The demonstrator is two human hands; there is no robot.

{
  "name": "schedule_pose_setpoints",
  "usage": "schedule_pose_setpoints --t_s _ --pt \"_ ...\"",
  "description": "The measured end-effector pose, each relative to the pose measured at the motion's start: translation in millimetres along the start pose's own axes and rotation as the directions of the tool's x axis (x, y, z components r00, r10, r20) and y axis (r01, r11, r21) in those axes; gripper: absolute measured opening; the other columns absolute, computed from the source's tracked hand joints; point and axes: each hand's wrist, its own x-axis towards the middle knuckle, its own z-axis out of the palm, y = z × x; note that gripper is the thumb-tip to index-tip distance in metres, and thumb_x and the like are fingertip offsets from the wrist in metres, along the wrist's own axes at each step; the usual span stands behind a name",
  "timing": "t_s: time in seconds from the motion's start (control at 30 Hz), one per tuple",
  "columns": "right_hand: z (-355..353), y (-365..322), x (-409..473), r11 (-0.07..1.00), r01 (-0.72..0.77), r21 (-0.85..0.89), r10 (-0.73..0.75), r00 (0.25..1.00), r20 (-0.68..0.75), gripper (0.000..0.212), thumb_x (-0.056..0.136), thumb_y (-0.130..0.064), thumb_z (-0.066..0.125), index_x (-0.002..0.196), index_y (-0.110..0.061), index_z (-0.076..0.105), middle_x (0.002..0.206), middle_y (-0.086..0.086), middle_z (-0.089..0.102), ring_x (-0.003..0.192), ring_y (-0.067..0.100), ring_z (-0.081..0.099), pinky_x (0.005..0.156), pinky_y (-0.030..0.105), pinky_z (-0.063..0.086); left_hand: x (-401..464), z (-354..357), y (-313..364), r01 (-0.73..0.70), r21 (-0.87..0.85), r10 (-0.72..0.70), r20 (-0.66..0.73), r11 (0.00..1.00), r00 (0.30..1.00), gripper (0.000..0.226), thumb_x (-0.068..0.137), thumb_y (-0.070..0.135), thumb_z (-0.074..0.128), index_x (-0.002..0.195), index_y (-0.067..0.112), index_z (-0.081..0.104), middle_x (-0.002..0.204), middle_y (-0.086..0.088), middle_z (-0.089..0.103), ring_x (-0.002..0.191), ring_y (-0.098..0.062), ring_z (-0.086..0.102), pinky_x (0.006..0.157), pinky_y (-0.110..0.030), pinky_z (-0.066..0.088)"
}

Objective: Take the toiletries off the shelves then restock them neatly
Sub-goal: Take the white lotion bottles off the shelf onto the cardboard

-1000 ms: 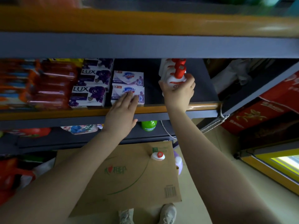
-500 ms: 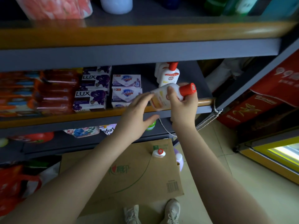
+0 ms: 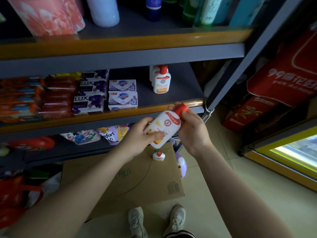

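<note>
A white lotion bottle with a red cap (image 3: 164,127) is tilted in front of the middle shelf's edge (image 3: 96,117). My right hand (image 3: 192,129) grips its cap end and my left hand (image 3: 139,136) holds its lower body. On the middle shelf stand more of the same bottles (image 3: 160,81), Safeguard soap boxes (image 3: 122,98), Lux soap boxes (image 3: 88,102) and red packets (image 3: 56,98). Another white bottle (image 3: 158,155) stands on a cardboard box (image 3: 137,179) on the floor.
The top shelf (image 3: 120,43) carries a pink tissue pack (image 3: 46,14) and several bottles. The lower shelf holds Comfort pouches (image 3: 113,134). Red cartons (image 3: 274,93) and a lit cooler (image 3: 295,152) stand at the right. A purple bottle (image 3: 181,165) stands beside the cardboard. My shoes (image 3: 156,220) are below.
My right hand lifted the bottle off the shelf and drew it down in front of the edge. My left hand left the soap boxes and took hold of the bottle's body.
</note>
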Motion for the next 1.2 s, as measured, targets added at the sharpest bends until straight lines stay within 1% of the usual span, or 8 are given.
schedule_pose_setpoints --t_s 0.07,0.2,0.33,0.43,0.63,0.83,1.07,1.2 --pt "-5.9 -6.4 -5.9 0.997 -0.003 -0.077 0.004 1.000 0.008 0.022 0.094 -0.010 0.043 0.106 -0.007 0.060 0.097 0.005 0.069 0.092 0.020 0.064 0.087 0.035 0.051 -5.4 6.3 0.9 0.145 -0.295 -0.125 0.086 0.944 0.988 0.023 0.085 0.020 0.059 0.108 0.021 0.054 0.099 -0.001 0.064 0.084 -0.012 0.066 0.068 -0.023 0.054" --pt "-10.5 -14.8 -15.6 0.974 0.004 -0.225 0.000 1.000 0.016 0.022 0.090 -0.012 0.053 0.110 -0.005 0.057 0.101 0.011 0.068 0.093 0.021 0.064 0.085 0.030 0.050 -13.6 18.6 3.9 0.472 -0.671 -0.305 0.361 0.572 0.881 0.034 0.082 0.035 0.051 0.101 0.008 0.059 0.078 -0.011 0.058 0.047 -0.015 0.051 0.048 -0.022 0.043" --pt "-17.1 -16.9 -18.6 0.938 -0.039 -0.344 0.019 0.998 -0.062 0.022 0.087 -0.017 0.062 0.105 -0.005 0.059 0.112 0.029 0.062 0.105 0.042 0.060 0.094 0.047 0.048 -20.2 27.5 -0.2 0.559 -0.552 -0.253 0.534 0.619 0.807 0.048 0.083 0.046 0.044 0.103 0.006 0.058 0.074 -0.009 0.058 0.051 -0.017 0.048 0.054 -0.026 0.040" --pt "-26.2 -18.2 -20.4 0.921 -0.111 -0.373 0.066 0.989 -0.131 0.013 0.089 -0.020 0.060 0.096 -0.009 0.060 0.103 0.021 0.066 0.094 0.036 0.062 0.091 0.042 0.049 -22.0 32.1 -1.6 0.590 -0.536 -0.272 0.557 0.604 0.784 0.057 0.083 0.054 0.044 0.111 0.006 0.055 0.074 -0.011 0.060 0.057 -0.018 0.054 0.057 -0.027 0.044" --pt "-44.6 -6.8 -13.3 0.918 -0.332 -0.215 0.273 0.925 -0.265 0.030 0.095 -0.014 0.051 0.118 0.005 0.056 0.096 0.015 0.065 0.081 0.022 0.061 0.067 0.027 0.052 -22.7 40.9 7.3 0.498 -0.452 -0.388 0.318 0.740 0.865 0.031 0.088 0.036 0.050 0.093 0.007 0.058 0.061 -0.007 0.061 0.042 -0.013 0.054 0.043 -0.020 0.044" --pt "-50.8 12.6 -7.1 0.854 -0.513 -0.088 0.472 0.835 -0.284 0.026 0.091 -0.025 0.058 0.109 -0.007 0.058 0.102 0.013 0.062 0.093 0.027 0.059 0.086 0.040 0.050 -23.3 39.7 2.7 0.462 -0.213 -0.414 0.236 0.861 0.879 0.030 0.092 0.029 0.053 0.107 0.003 0.059 0.087 -0.016 0.070 0.064 -0.019 0.066 0.052 -0.021 0.050" --pt "-74.2 31.9 -8.2 0.798 -0.274 -0.537 0.256 0.960 -0.110 0.020 0.087 -0.011 0.063 0.106 -0.015 0.064 0.086 0.004 0.063 0.078 0.016 0.056 0.070 0.027 0.044 -19.3 34.3 -57.9 0.262 0.160 -0.280 0.103 0.952 0.954 0.033 0.090 0.011 0.058 0.121 0.014 0.049 0.111 -0.001 0.062 0.095 -0.013 0.060 0.079 -0.022 0.047" --pt "-85.4 61.3 -8.9 0.541 -0.005 -0.841 0.100 0.993 0.059 0.019 0.079 -0.005 0.071 0.095 -0.014 0.067 0.081 -0.003 0.066 0.070 0.000 0.058 0.071 0.013 0.046 -7.0 33.7 -102.3 0.221 0.360 -0.233 -0.009 0.907 0.972 0.035 0.090 0.011 0.056 0.125 0.011 0.052 0.124 -0.006 0.060 0.111 -0.021 0.056 0.096 -0.033 0.043"
